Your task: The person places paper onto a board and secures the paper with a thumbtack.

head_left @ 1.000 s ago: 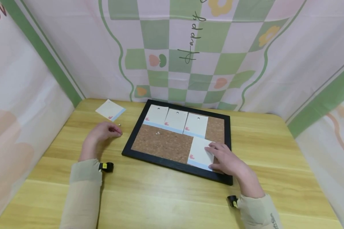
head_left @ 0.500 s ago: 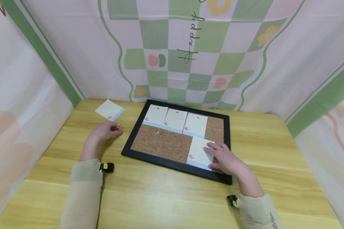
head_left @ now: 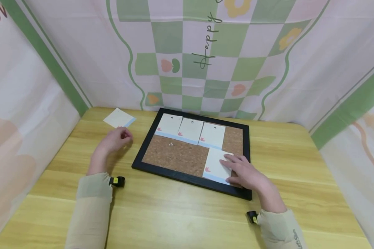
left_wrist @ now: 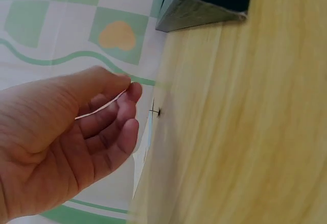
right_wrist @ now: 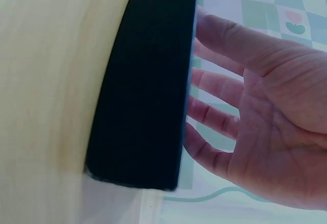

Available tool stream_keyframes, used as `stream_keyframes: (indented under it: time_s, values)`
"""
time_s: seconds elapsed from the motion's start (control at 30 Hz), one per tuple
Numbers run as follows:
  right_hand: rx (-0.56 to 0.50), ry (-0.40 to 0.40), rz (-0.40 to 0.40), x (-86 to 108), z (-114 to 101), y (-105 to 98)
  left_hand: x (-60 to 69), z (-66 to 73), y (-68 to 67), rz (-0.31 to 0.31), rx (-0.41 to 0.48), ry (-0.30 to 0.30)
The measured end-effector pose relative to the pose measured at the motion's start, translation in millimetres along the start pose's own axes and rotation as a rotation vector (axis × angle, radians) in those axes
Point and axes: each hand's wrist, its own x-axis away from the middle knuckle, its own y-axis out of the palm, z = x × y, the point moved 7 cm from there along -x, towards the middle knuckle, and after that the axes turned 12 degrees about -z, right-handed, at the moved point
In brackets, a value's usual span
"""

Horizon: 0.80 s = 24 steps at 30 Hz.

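Note:
A black-framed corkboard (head_left: 174,174) lies on the table. My right hand (head_left: 241,173) rests its spread fingertips on a loose white card (head_left: 213,169) with a blue bottom band at the board's lower right. To the left of the board, my left hand (head_left: 112,140) hovers just above the table, thumb and forefinger tips together. Anything between those tips is too small or hidden to make out. In the left wrist view a pin (left_wrist: 157,112) stands point up on the table, apart from the fingertips. Behind that hand lies another white card (head_left: 118,117).
Three cards hang side by side along the board's top, each with a silver pin: left card (head_left: 168,125), middle card (head_left: 190,131), right card (head_left: 212,136). Small silvery pins (head_left: 171,144) sit on the cork. A checked fabric backdrop (head_left: 199,69) rises behind the table.
My left hand has risen slightly and moved away from me, now covering the tabletop pin in the head view. My right hand stays on its card.

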Motion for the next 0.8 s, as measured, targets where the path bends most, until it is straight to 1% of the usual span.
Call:
stream_keyframes:
  time_s: [0.1, 0.17, 0.33, 0.47, 0.57, 0.67, 0.8]
  values:
    - [-0.007, 0.006, -0.001, 0.3, 2, 1, -0.7, 0.9, -1.3, 0.025, 0.032, 0.004]
    - [-0.009, 0.008, -0.004, 0.4, 2, 1, -1.4, 2.5, -2.1, 0.041, 0.038, 0.015]
    - [-0.017, 0.014, -0.013, 0.0, 3, 1, -4.3, 9.8, -1.9, 0.063, 0.012, 0.054]
    - [-0.019, 0.015, -0.014, 0.2, 3, 1, -6.7, 15.1, -0.7, 0.077, -0.010, 0.068]
    - [-0.016, 0.013, -0.008, 0.5, 3, 1, -8.1, 20.0, 1.3, 0.073, -0.026, 0.082]
    - [-0.001, 0.002, 0.000, 0.5, 2, 1, -9.4, 27.0, 4.4, 0.056, -0.048, 0.113]
    - [0.005, -0.002, 0.002, 0.5, 3, 1, -11.6, 40.6, 11.4, 0.008, -0.069, 0.155]
